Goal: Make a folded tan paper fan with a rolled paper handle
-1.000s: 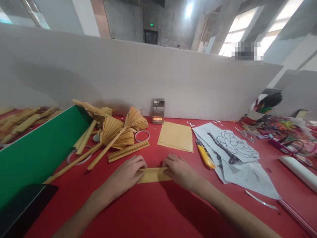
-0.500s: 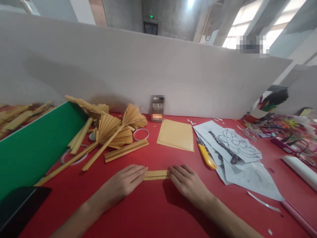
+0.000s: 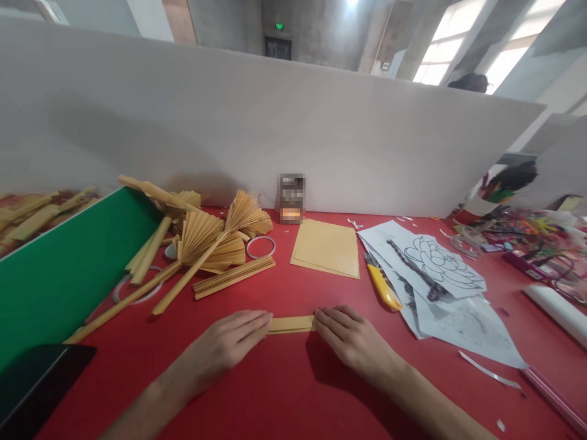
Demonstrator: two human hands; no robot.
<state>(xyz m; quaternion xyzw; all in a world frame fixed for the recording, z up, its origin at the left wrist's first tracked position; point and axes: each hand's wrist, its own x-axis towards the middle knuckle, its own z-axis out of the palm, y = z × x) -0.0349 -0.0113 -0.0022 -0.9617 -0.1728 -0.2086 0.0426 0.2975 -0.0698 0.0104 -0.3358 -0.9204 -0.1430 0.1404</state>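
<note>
A folded strip of tan paper (image 3: 292,324) lies on the red tabletop (image 3: 275,391) between my hands. My left hand (image 3: 236,337) is closed over its left end, the fingers pressed together on the paper. At the right end, my right hand (image 3: 343,333) also grips the strip, its fingertips bent down onto it. Both thumbs are hidden. Beyond the hands lie a bundle of pleated tan paper (image 3: 235,277) and a small stack of flat tan sheets (image 3: 326,247).
Pleated paper fans (image 3: 211,241) with rolled handles pile up at the left, beside a green panel (image 3: 77,275). To the right are a yellow utility knife (image 3: 384,287), sheets with a flower drawing (image 3: 444,269) and a white roll (image 3: 557,315). A white partition (image 3: 257,134) stands behind.
My right hand has shifted slightly to the right along the strip, baring a little more of it. My left hand stays nearly in place.
</note>
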